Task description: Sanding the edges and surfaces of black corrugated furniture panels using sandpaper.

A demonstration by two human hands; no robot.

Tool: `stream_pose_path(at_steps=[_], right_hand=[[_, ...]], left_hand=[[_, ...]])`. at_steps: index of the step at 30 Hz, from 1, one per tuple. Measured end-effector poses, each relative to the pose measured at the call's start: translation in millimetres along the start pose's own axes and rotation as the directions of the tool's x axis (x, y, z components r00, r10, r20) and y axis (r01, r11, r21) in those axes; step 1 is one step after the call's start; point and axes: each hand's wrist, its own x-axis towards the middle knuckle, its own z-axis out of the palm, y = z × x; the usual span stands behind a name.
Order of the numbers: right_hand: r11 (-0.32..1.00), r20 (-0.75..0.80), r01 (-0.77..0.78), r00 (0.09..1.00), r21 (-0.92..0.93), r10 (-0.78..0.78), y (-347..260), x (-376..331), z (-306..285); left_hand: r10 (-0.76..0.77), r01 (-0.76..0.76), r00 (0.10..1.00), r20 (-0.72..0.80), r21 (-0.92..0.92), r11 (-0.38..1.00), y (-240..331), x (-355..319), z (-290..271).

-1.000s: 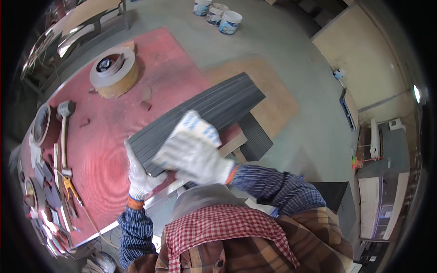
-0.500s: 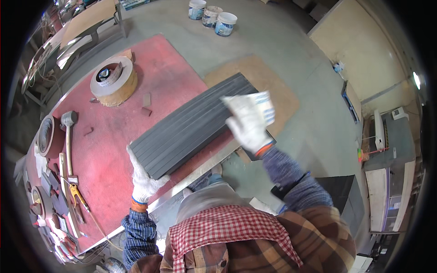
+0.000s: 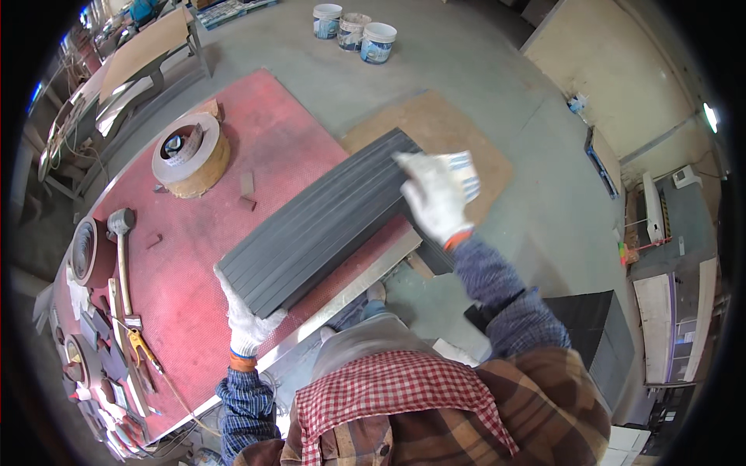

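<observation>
A long dark grey grooved piece [image 3: 326,213], like a panel or a stack of strips, lies slantwise over the near edge of the red table. My left hand [image 3: 247,312], in a white glove, is closed around its near left end, with the fingers at the edge. My gloved right hand [image 3: 437,200], slightly blurred, is at the far right end of the piece and holds a white sheet [image 3: 464,175] with blue marks. Part of that sheet is hidden behind the hand. I cannot tell how firmly it presses on the grooves.
On the red table [image 3: 272,109] sit a wide tape-like roll [image 3: 203,167], a mallet [image 3: 122,241], a brown roll [image 3: 92,252] and a yellow-handled air gun [image 3: 140,346]. Brown board [image 3: 486,167] lies on the floor beyond. A dark box [image 3: 594,334] stands at right; buckets [image 3: 378,43] stand far off.
My right hand with the white sheet has shifted outward, toward the far right end of the grooved piece. My left hand keeps its hold. The whole view has tilted slightly.
</observation>
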Motion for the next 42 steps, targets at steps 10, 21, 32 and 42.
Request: stream_pose_path(at_steps=[10,21,32,42], right_hand=[[0.960,0.018,0.098,0.994,0.260,-0.106,47.4,14.5,-8.4],[0.869,0.215,0.391,0.860,0.304,-0.462,-40.6,-4.7,-15.2],[0.784,0.243,0.542,0.751,0.302,-0.614,-141.5,-43.3,61.5],[0.687,0.313,0.653,0.612,0.319,-0.727,-94.0,-7.1,37.4]], left_hand=[[0.020,-0.020,1.000,0.000,0.101,0.995,-0.7,0.7,-1.0],[0.067,-0.067,0.998,0.005,0.070,0.995,5.0,1.1,-1.2],[-0.031,0.033,0.998,0.059,-0.027,0.999,7.5,2.3,-1.5],[-0.024,0.024,1.000,0.005,0.041,0.999,21.8,4.0,-4.3]])
